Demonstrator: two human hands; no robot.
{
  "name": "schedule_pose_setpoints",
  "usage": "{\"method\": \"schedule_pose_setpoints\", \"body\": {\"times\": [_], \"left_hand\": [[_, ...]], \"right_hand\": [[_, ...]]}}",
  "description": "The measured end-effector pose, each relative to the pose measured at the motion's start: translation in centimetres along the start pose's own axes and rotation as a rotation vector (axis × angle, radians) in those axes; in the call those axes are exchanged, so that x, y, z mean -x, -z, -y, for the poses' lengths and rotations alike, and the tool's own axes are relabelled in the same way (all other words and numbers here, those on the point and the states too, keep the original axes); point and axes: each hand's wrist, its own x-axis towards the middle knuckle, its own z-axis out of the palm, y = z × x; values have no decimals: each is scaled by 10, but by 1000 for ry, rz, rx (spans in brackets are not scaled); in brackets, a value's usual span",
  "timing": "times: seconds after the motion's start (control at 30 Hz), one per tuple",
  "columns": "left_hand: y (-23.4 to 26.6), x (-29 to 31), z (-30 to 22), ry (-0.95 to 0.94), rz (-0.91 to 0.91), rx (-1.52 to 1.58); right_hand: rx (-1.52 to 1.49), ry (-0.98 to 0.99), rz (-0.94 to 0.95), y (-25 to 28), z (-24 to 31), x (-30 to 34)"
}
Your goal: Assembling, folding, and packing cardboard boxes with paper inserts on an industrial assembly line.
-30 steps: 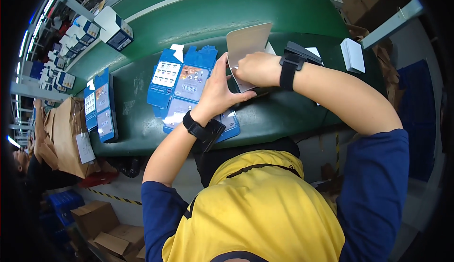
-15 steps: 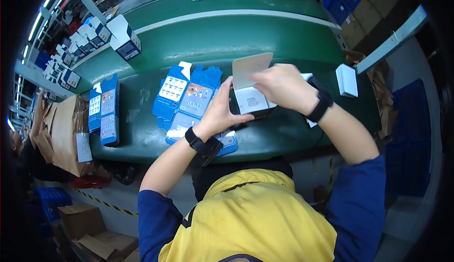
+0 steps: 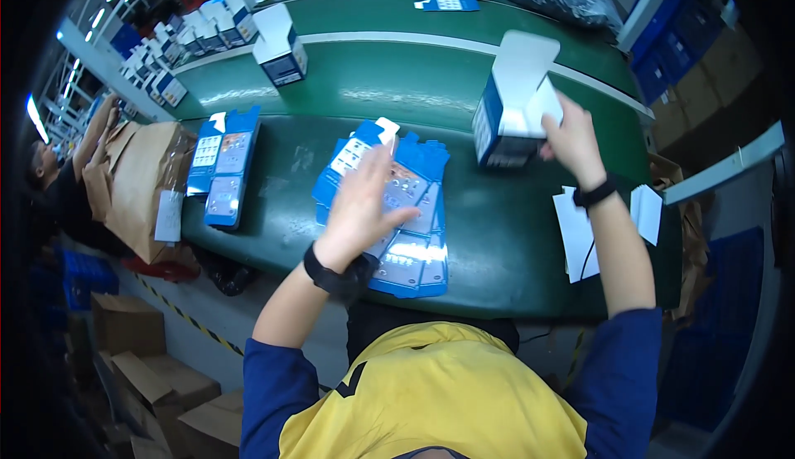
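Note:
My right hand grips the right side of a blue and white carton box, over the far edge of the dark green work surface. The box's white top flap stands up, and a side flap is folded out by my fingers. My left hand hovers over or touches a fanned pile of flat blue cartons in front of me. Its fingers are stretched out and it holds nothing; whether it rests on the pile I cannot tell. Black bands circle both wrists.
A second stack of flat blue cartons lies to the left. White paper sheets lie at the right. An open box stands on the green conveyor, with several more boxes farther left. A brown paper-lined container adjoins the left end.
My right hand has moved the box away from me, toward the conveyor. My left hand has let go of the box and shifted left over the flat cartons. The view has turned left.

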Motion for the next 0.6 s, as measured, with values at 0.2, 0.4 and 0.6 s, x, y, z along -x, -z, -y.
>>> {"method": "schedule_pose_setpoints", "body": {"times": [0.2,0.4,0.6], "left_hand": [[-3,3,67,358,63,-291],[8,8,49,275,-60,-307],[13,20,28,257,-388,755]], "right_hand": [[27,-201,36,-43,-64,-132],[47,-116,-341,-62,-54,-75],[-1209,-260,392,-110,-18,91]]}}
